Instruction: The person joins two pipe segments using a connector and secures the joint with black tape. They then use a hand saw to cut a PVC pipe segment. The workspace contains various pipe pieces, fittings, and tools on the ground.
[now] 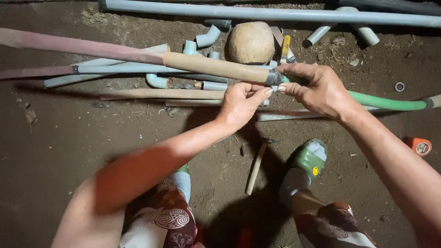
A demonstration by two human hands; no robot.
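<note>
My left hand [241, 102] and my right hand [317, 89] meet at a dark clamp-like joint [274, 77] where a tan and reddish hose [202, 64] joins a green hose [390, 102]. The left fingertips pinch at the joint from below. The right hand's fingers curl around the green hose's end beside the joint. The tan hose runs off to the upper left; the green one runs right. Both lie above the dirt floor.
Grey plastic pipes [275, 14], elbow fittings [209, 36] and short pipe pieces lie on the dirt behind the hoses. A round stone [251, 42] sits there too. A wooden-handled hammer [256, 167] lies between my sandalled feet. An orange tape roll [419, 146] is at right.
</note>
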